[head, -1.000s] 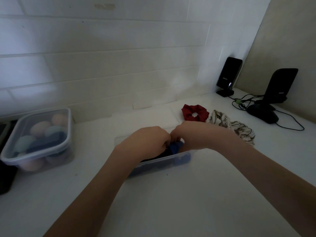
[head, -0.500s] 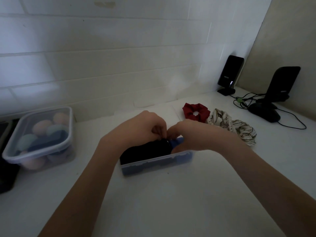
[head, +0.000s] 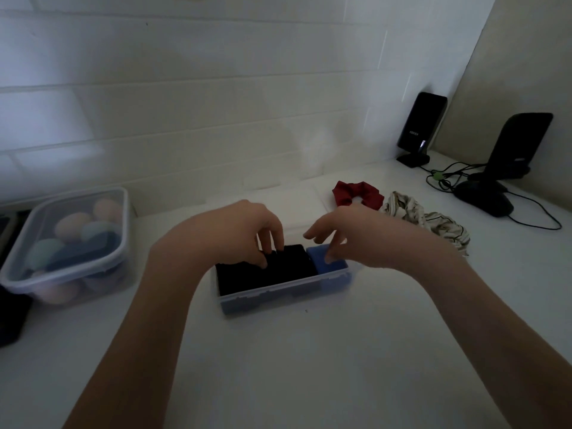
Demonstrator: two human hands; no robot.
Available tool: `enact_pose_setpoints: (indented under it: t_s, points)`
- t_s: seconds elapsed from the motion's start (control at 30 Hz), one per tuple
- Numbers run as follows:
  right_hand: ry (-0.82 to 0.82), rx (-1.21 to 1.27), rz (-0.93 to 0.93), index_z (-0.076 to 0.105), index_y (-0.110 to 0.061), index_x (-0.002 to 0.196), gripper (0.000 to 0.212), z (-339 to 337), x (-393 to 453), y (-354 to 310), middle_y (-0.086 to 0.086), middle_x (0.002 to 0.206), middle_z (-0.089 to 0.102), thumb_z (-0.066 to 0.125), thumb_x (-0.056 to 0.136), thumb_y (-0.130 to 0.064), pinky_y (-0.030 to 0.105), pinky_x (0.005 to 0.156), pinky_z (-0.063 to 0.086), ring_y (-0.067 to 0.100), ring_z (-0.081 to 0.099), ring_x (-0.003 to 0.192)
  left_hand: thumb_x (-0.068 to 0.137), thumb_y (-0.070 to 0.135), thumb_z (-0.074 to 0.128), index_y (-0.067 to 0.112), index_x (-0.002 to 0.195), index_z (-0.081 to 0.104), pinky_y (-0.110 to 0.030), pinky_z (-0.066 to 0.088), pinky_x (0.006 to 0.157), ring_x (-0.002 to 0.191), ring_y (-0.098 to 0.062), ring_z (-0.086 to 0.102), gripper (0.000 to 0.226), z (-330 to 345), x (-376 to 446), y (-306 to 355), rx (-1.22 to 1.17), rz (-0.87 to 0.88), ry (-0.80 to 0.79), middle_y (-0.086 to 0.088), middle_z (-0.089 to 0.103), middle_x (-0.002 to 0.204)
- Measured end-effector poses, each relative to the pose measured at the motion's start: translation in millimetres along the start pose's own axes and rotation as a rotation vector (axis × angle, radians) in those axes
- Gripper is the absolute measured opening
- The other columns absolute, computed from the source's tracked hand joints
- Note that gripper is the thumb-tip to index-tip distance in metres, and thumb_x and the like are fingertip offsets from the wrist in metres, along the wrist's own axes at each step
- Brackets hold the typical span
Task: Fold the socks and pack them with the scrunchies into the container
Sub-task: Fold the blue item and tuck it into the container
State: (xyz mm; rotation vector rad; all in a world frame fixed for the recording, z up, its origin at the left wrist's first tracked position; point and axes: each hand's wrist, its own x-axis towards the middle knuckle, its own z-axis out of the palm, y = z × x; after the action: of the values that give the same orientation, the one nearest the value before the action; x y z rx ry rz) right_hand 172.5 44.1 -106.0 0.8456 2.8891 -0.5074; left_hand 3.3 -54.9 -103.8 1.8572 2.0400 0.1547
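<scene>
A small clear plastic container (head: 272,297) sits at the centre of the white table. Inside it lie a folded black sock (head: 288,267) on the left and a folded blue sock (head: 318,260) at the right end. My left hand (head: 238,233) hovers over the black sock with its fingertips touching the fabric. My right hand (head: 353,236) reaches over the right end, one fingertip pressing on the blue sock. Behind the container lie a dark red scrunchie (head: 356,193) and a cream striped scrunchie (head: 433,221), both on the table.
A larger lidded clear box (head: 71,243) of pastel egg-shaped sponges stands at the left. Two black stands (head: 421,128) and a dark mouse (head: 483,201) with cables occupy the back right corner. A tiled wall runs behind the table.
Both hands have lifted and spread apart from a tight pinch over the container. The black and blue socks now show, settled inside it.
</scene>
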Motion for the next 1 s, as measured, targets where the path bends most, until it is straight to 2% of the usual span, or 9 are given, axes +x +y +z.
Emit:
enact_pose_setpoints:
  t_s: [0.13, 0.3, 0.47, 0.57, 0.67, 0.8, 0.93, 1.0]
  points:
    - [-0.014, -0.065, -0.031, 0.052, -0.032, 0.129, 0.055, 6.1, 4.6, -8.4, -0.010, 0.123, 0.061, 0.073, 0.078, -0.029, 0.033, 0.090, 0.049, 0.010, 0.060, 0.101, 0.067, 0.019, 0.081, 0.027, 0.106, 0.065, -0.035, 0.054, 0.086, 0.086, -0.007, 0.065, 0.043, 4.7, 2.2, 0.4, 0.005, -0.046, -0.065, 0.011, 0.068, 0.099]
    - [-0.016, -0.259, -0.063, 0.055, -0.033, 0.125, 0.047, 10.7, 9.0, -15.0, -0.011, 0.118, 0.065, 0.067, 0.080, -0.038, 0.033, 0.088, 0.048, 0.013, 0.062, 0.103, 0.065, 0.023, 0.083, 0.027, 0.110, 0.061, -0.033, 0.053, 0.085, 0.081, -0.004, 0.058, 0.050, 6.5, 4.0, 1.5, 0.010, -0.068, -0.043, 0.013, 0.064, 0.093]
    - [-0.060, -0.119, -0.021, 0.046, -0.029, 0.121, 0.051, 16.0, 9.5, -11.0, -0.005, 0.121, 0.065, 0.070, 0.078, -0.038, 0.038, 0.092, 0.045, 0.016, 0.059, 0.108, 0.067, 0.025, 0.081, 0.023, 0.117, 0.060, -0.033, 0.053, 0.085, 0.082, -0.008, 0.059, 0.055, 10.0, 7.0, 4.5, 0.064, -0.071, -0.044, 0.010, 0.066, 0.099]
    - [-0.066, -0.129, -0.023, 0.041, -0.025, 0.121, 0.055, 17.1, 7.4, -11.6, 0.000, 0.119, 0.064, 0.070, 0.077, -0.040, 0.040, 0.091, 0.044, 0.021, 0.059, 0.104, 0.069, 0.028, 0.080, 0.023, 0.117, 0.060, -0.034, 0.053, 0.085, 0.085, -0.010, 0.060, 0.052, 12.9, 9.6, 7.4, 0.081, -0.070, -0.040, 0.007, 0.067, 0.104]
    - [-0.071, -0.153, -0.023, 0.040, -0.024, 0.119, 0.057, 18.2, 8.3, -12.0, -0.001, 0.118, 0.065, 0.070, 0.075, -0.045, 0.039, 0.089, 0.043, 0.022, 0.059, 0.102, 0.071, 0.033, 0.077, 0.023, 0.114, 0.062, -0.034, 0.053, 0.083, 0.087, -0.012, 0.059, 0.047, 16.8, 11.6, 10.8, 0.127, -0.067, 0.000, 0.006, 0.066, 0.101]
    - [-0.108, -0.025, -0.012, 0.042, -0.025, 0.116, 0.057, 16.9, 9.6, -8.5, -0.002, 0.121, 0.063, 0.075, 0.072, -0.041, 0.041, 0.091, 0.047, 0.020, 0.060, 0.101, 0.073, 0.034, 0.074, 0.022, 0.111, 0.062, -0.034, 0.052, 0.079, 0.090, -0.017, 0.060, 0.042, 21.2, 12.8, 13.8, 0.188, -0.060, 0.006, 0.002, 0.064, 0.101]
    - [-0.132, 0.075, -0.023, 0.044, -0.024, 0.117, 0.050, 13.8, 8.5, -4.1, 0.000, 0.117, 0.065, 0.072, 0.077, -0.031, 0.025, 0.078, 0.049, 0.014, 0.060, 0.090, 0.076, 0.033, 0.072, 0.022, 0.113, 0.062, -0.033, 0.052, 0.080, 0.088, -0.015, 0.059, 0.040, 18.5, 11.3, 13.5, 0.161, -0.032, -0.012, 0.003, 0.064, 0.104]
    - [-0.126, 0.089, -0.013, 0.044, -0.024, 0.117, 0.048, 13.1, 6.8, -3.2, 0.000, 0.117, 0.065, 0.071, 0.079, -0.029, 0.022, 0.076, 0.049, 0.013, 0.060, 0.090, 0.076, 0.034, 0.072, 0.022, 0.114, 0.062, -0.031, 0.051, 0.080, 0.085, -0.012, 0.056, 0.041, 16.3, 10.8, 12.2, 0.125, -0.021, -0.006, 0.006, 0.062, 0.103]
